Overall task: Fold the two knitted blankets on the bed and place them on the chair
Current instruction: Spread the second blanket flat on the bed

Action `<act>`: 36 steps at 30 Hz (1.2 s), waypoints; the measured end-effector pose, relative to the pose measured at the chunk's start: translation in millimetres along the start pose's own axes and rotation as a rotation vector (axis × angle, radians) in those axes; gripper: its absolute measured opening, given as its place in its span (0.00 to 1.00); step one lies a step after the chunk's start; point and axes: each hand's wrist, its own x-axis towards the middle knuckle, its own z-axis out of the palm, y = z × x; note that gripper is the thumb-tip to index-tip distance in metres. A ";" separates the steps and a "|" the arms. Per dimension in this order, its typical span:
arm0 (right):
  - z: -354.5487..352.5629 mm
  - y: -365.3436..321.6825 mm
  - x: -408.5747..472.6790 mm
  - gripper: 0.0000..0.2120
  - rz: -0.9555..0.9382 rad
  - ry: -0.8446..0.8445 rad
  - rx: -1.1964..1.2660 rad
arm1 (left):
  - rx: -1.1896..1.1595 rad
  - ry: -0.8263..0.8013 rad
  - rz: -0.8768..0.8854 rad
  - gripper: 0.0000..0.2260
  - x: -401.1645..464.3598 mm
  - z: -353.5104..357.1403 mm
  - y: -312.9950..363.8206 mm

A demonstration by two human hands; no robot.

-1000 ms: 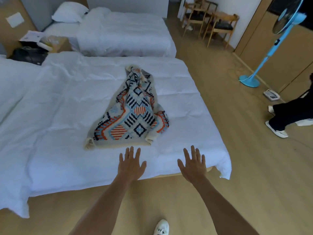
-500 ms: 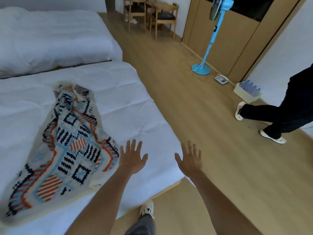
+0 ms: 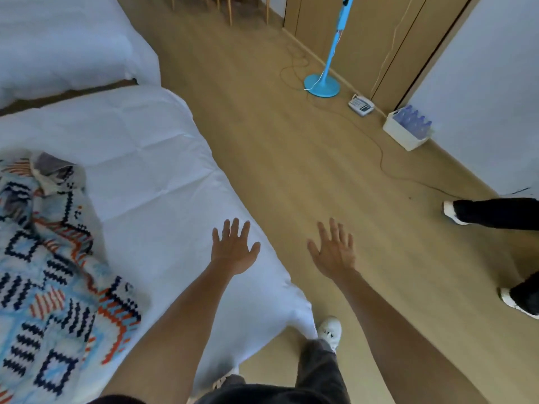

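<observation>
One knitted blanket (image 3: 55, 281), patterned in light blue, orange and dark blue, lies crumpled on the white bed (image 3: 163, 176) at the left edge of view. I see only this one blanket. My left hand (image 3: 233, 246) hovers over the bed's right edge, fingers spread, holding nothing. Over the wooden floor, my right hand (image 3: 334, 252) is spread and empty too. Both hands are well to the right of the blanket. Wooden chair legs (image 3: 230, 10) show at the top of the view.
A second white bed (image 3: 67, 42) stands at the far left. A blue fan stand (image 3: 322, 83) with its cord, a telephone (image 3: 361, 105) and a white bin of bottles (image 3: 408, 129) line the right wall. Another person's legs (image 3: 495, 214) stand at the right.
My view has swung to the right and I have stepped along the bed's corner. The blanket has slid to the left edge of view. Both hands stay spread and empty.
</observation>
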 end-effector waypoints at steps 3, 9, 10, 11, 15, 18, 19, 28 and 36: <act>-2.7 31.2 62.3 0.29 -0.048 -0.034 -0.012 | 0.004 -0.004 -0.057 0.30 47.1 -1.1 27.8; -26.7 119.4 182.6 0.29 -0.171 -0.104 -0.043 | -0.032 -0.006 -0.186 0.30 136.3 -8.8 120.6; -33.7 138.1 198.2 0.29 -0.180 -0.113 -0.054 | -0.059 -0.007 -0.196 0.30 149.0 -12.1 141.7; -41.1 156.1 214.6 0.29 -0.186 -0.110 -0.069 | -0.082 0.004 -0.197 0.30 163.1 -16.1 161.8; -70.1 198.6 284.0 0.29 -0.210 -0.138 -0.132 | -0.124 0.007 -0.204 0.30 215.6 -39.6 217.7; -77.8 188.2 317.9 0.29 -0.282 -0.136 -0.179 | -0.178 0.024 -0.251 0.30 233.0 -51.8 220.8; -77.9 176.8 329.1 0.29 -0.327 -0.148 -0.195 | -0.205 0.038 -0.291 0.30 237.0 -55.9 214.7; -66.1 -0.1 386.5 0.29 -0.779 -0.221 -0.257 | -0.356 0.083 -0.727 0.30 225.2 -67.0 89.0; -72.8 -170.1 412.1 0.29 -1.102 -0.195 -0.341 | -0.500 0.150 -1.000 0.30 209.4 -81.6 -27.1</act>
